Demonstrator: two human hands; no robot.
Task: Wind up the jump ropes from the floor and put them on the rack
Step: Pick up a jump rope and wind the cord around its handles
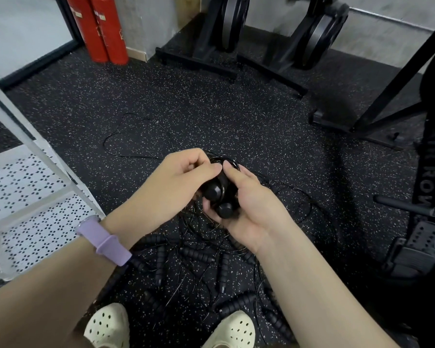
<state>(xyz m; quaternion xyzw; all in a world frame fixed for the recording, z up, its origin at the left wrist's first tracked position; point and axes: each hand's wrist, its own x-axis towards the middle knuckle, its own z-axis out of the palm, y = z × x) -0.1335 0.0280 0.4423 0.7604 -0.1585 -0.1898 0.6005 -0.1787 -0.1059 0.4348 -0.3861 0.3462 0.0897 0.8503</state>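
Two smooth, round-capped black jump-rope handles (pixel 217 197), long axes toward the camera, above the speckled rubber floor (pixel 211 109). Right hand (pixel 246 207) cups them; left hand (pixel 178 179) pinches the thin coiled cord (pixel 220 159).

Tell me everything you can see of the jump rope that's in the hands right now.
The held jump rope is black: two thick handles side by side, rounded end caps facing the camera, with thin glossy cord wound in loops behind them. The right hand cups the handles from below; the left hand pinches the cord at the top. It is off the speckled floor, above a tangle of other ropes.
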